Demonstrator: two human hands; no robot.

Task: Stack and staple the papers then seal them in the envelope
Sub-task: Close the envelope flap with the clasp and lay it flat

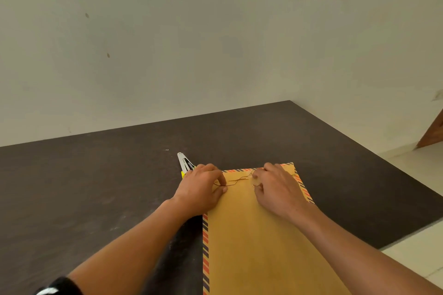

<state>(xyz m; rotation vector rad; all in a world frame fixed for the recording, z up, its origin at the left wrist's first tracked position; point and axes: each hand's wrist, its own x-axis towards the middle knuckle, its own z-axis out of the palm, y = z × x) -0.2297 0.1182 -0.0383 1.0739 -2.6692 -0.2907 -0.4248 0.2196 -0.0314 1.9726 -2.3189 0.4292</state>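
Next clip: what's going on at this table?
A person seems to be closing a brown envelope lying flat on the dark table. The left hand pinches the closure string near the top edge. The right hand has its fingertips at the string's other end, by the small round fastener; its grip is unclear. A stapler lies behind the left hand. No loose papers show.

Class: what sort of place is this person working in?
Probably a plain indoor room, home or office: a dark table bearing an envelope, bare pale walls behind, pale floor tiles beside.
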